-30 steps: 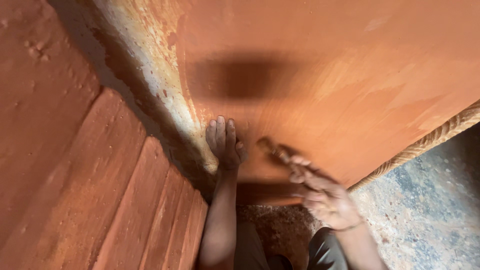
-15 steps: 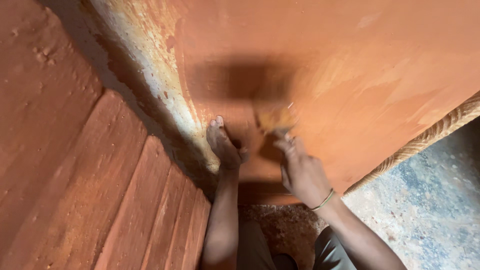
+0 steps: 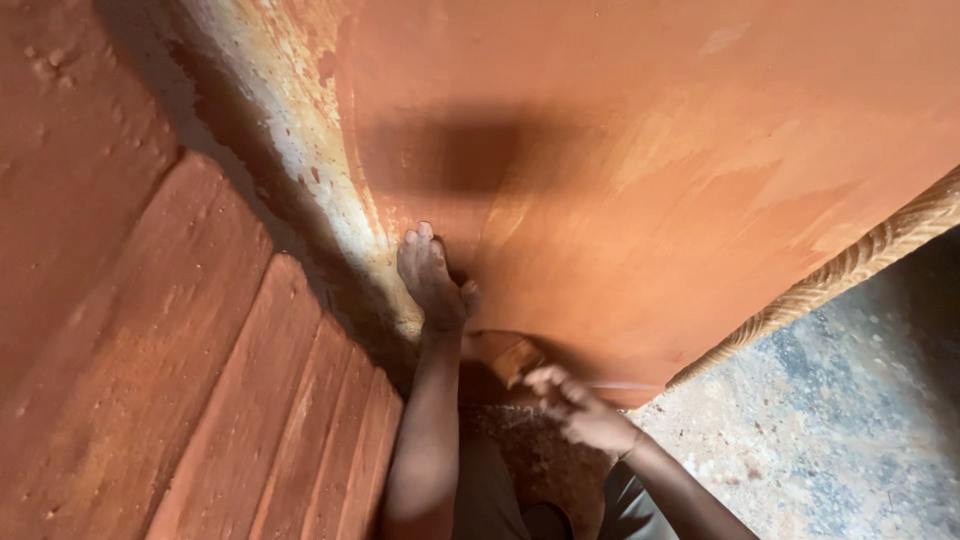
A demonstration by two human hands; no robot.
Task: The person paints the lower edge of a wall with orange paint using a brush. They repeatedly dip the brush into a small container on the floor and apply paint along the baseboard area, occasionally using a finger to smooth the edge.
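The left hand (image 3: 432,275) lies flat on the big clay pot (image 3: 650,200), fingers pressed together and pointing up, near the pot's pale left edge. Below it, the right hand (image 3: 580,410) pinches a small brownish pad (image 3: 503,355) in its fingertips and holds it against the pot's lower wall. A woven ring (image 3: 860,260) borders the pot's right edge. Wooden planks (image 3: 200,380) stand left.

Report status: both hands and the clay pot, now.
Left hand flat on big orange clay pot. Right hand low, pinching a small brown tool at the pot's base. Nothing between hands and pot.
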